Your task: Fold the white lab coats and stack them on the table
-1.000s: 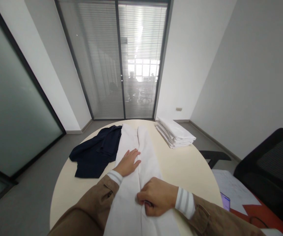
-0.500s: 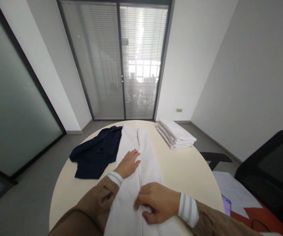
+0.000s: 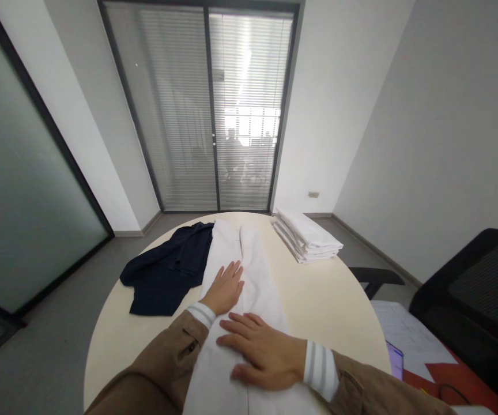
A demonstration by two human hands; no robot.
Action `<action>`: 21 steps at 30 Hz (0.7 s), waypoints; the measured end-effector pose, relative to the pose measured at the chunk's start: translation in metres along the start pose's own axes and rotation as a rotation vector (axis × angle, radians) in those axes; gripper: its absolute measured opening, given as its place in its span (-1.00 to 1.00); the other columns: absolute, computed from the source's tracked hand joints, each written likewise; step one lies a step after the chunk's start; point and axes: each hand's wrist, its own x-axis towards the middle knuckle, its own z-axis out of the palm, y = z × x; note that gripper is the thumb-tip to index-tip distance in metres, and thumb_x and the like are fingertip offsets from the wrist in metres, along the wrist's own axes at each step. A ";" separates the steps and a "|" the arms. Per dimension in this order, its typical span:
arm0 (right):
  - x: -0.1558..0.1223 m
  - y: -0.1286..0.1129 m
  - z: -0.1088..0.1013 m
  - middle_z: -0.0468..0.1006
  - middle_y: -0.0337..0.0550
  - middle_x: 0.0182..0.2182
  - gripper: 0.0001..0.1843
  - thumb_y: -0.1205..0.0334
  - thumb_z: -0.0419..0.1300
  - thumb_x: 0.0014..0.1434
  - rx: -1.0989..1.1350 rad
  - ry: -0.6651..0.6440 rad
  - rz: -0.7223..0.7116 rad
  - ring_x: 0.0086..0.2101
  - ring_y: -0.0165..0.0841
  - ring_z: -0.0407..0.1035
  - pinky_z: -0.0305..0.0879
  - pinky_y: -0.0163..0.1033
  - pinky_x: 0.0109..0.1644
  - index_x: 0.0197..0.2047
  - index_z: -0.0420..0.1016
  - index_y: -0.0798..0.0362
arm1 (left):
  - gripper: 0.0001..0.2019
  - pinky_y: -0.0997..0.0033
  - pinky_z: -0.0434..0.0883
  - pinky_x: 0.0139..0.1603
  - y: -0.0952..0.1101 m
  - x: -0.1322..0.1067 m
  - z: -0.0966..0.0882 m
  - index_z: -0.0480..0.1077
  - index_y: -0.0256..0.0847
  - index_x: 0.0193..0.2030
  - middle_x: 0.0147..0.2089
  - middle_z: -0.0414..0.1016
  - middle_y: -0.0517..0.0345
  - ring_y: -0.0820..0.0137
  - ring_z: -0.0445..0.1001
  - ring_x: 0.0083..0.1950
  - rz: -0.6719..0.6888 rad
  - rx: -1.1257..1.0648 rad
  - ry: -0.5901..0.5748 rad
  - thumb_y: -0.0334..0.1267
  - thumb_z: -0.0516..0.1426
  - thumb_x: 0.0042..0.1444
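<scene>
A long white garment (image 3: 257, 271) lies lengthwise across the round table, its two sides folded in so their edges meet along the middle. My left hand (image 3: 225, 286) rests flat on it near that seam, fingers stretched out. Closer to me, my right hand (image 3: 266, 351) lies over the cloth with its fingers spread, pointing left. Neither hand grips anything. The near end of the garment runs out of view at the bottom. A dark navy garment (image 3: 166, 271) lies against its left side.
A stack of folded white cloth (image 3: 307, 236) sits at the table's far right. The pale round table (image 3: 327, 305) has a black chair (image 3: 474, 300) to its right. Papers (image 3: 408, 331) and a phone (image 3: 395, 360) lie beyond the right edge.
My right hand has opened from curled fingers to spread ones, moving slightly left and lying over the cloth. My left hand has stayed almost in place.
</scene>
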 end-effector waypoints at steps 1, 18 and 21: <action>0.002 0.003 -0.006 0.30 0.04 0.33 -0.49 0.10 0.02 0.37 0.034 0.011 -0.019 0.31 -0.12 0.15 0.04 0.07 0.37 0.34 0.26 -0.01 | -0.50 -0.13 -0.02 0.47 0.001 0.000 0.000 0.15 -0.31 0.41 0.52 -0.01 -0.16 0.09 -0.07 0.54 0.001 0.003 -0.004 -0.22 -0.14 0.39; -0.016 0.048 -0.002 0.29 0.23 0.30 -0.51 0.24 -0.02 0.36 -0.215 0.384 0.371 0.37 -0.12 0.03 0.04 0.13 0.42 0.30 0.24 0.20 | -0.40 -0.17 -0.08 0.47 0.005 0.017 0.001 0.03 -0.33 0.48 0.55 -0.13 -0.15 0.02 -0.14 0.55 -0.028 0.005 -0.073 -0.03 -0.20 0.42; -0.018 0.070 -0.009 0.17 0.25 0.38 -0.44 0.18 -0.02 0.36 -0.275 0.356 0.523 0.40 -0.06 -0.06 -0.01 0.17 0.43 0.35 0.21 0.25 | -0.38 -0.13 -0.07 0.47 0.010 0.026 0.005 0.02 -0.35 0.47 0.54 -0.13 -0.18 0.02 -0.13 0.54 -0.021 0.000 -0.060 0.00 -0.20 0.42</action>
